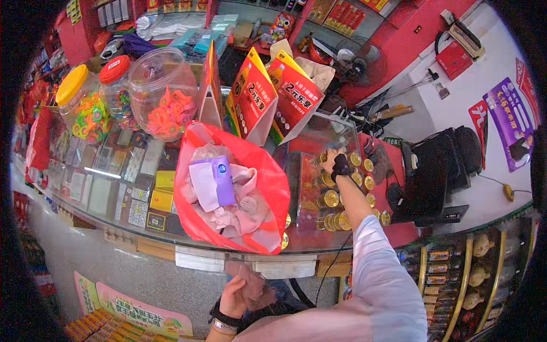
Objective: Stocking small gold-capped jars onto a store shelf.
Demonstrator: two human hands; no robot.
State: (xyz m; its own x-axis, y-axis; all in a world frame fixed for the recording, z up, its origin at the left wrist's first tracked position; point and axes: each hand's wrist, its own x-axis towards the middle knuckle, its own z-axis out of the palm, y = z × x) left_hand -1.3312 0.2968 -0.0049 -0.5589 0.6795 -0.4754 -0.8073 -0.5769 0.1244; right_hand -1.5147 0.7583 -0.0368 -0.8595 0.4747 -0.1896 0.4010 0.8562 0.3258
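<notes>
Your left hand (233, 295) grips a cloth (257, 292) at seven o'clock, likely freeing your right hand (330, 162), grip unclear, by gold-topped containers (331, 198) at three.

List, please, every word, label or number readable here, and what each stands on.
I can't copy out wording; by item:
Red tent cards: large text legible, small lines blurred.
Purple wall poster: large characters, fine print unreadable.
Pale green panel: slanted characters, partly blurred.
Purple packet: round mark, too small.
Round gold pieces: any marking too small.
</notes>
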